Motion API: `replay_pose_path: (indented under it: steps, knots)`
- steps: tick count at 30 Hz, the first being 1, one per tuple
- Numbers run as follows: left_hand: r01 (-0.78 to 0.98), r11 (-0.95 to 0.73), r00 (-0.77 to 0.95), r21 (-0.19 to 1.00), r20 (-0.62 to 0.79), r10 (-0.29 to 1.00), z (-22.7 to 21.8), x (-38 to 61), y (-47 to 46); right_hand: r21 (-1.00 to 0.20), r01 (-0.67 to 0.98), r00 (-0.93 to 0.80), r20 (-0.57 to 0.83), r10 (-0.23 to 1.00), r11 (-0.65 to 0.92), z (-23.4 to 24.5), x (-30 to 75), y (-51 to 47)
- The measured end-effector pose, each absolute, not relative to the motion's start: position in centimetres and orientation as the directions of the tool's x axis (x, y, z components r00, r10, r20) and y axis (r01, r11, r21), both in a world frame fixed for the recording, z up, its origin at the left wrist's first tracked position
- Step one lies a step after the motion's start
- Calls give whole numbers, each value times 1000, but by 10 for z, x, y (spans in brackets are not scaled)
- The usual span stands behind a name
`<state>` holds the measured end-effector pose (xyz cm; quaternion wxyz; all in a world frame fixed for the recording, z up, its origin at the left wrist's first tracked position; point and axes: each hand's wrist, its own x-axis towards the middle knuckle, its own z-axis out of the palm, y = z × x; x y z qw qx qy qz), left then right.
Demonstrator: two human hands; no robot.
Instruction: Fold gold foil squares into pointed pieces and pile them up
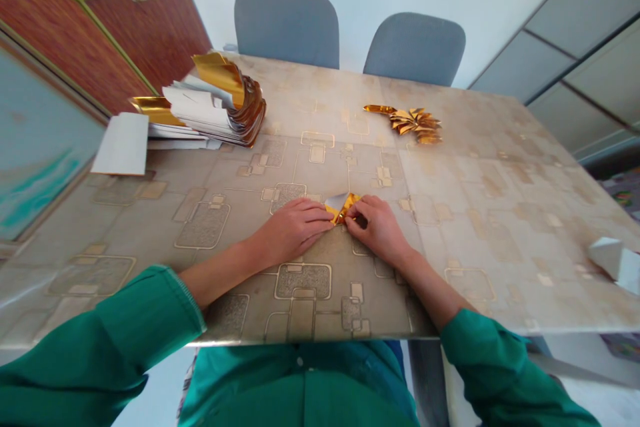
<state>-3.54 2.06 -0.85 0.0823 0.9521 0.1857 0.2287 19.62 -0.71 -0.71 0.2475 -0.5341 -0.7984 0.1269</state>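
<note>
A small sheet of gold foil paper [336, 203], partly folded and showing a pale underside, lies on the table in front of me. My left hand [303, 223] rests at its left side, fingers together and holding that edge down against the tabletop. At the right side, my right hand [376, 225] pinches the paper's lower right part between thumb and forefinger. Fingertips cover some of the folds, so the exact shape is hard to make out.
A thick stack of gold-and-white foil paper [205, 107] stands at the back left. Folded gold pieces [415, 124] lie in a pile at the back right. A white folded paper [615, 261] sits by the right edge. Two grey chairs [287, 23] stand behind the patterned table [480, 193].
</note>
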Motion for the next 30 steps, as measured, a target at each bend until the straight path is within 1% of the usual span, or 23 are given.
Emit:
replay_pose_path:
  steps: [3, 6, 9, 13, 19, 27, 30]
  knots:
    - [364, -877, 802, 313, 374, 466, -6, -32, 17, -449, 813, -289, 242, 926, 370, -6, 194, -7]
    - [408, -857, 793, 314, 343, 503, -3, -30, 14, -432, 828, -289, 219, 932, 358, -4, 193, -7]
    - [413, -870, 805, 270, 339, 487, -2, -29, 13, -426, 832, -289, 213, 933, 355, -3, 193, -8]
    - [393, -902, 814, 180, 387, 432, -5, -30, 13, -410, 842, -277, 231, 933, 351, -3, 191, -9]
    - [419, -904, 811, 85, 413, 415, -10, -27, 12, -369, 866, -269, 222, 937, 336, -5, 189, -10]
    - [444, -895, 812, 29, 409, 416, -11, -25, 9, -327, 896, -241, 211, 947, 301, -5, 185, -12]
    - [449, -894, 818, 11, 396, 416, -10, -25, 8, -334, 895, -236, 205, 950, 295, -7, 186, -11]
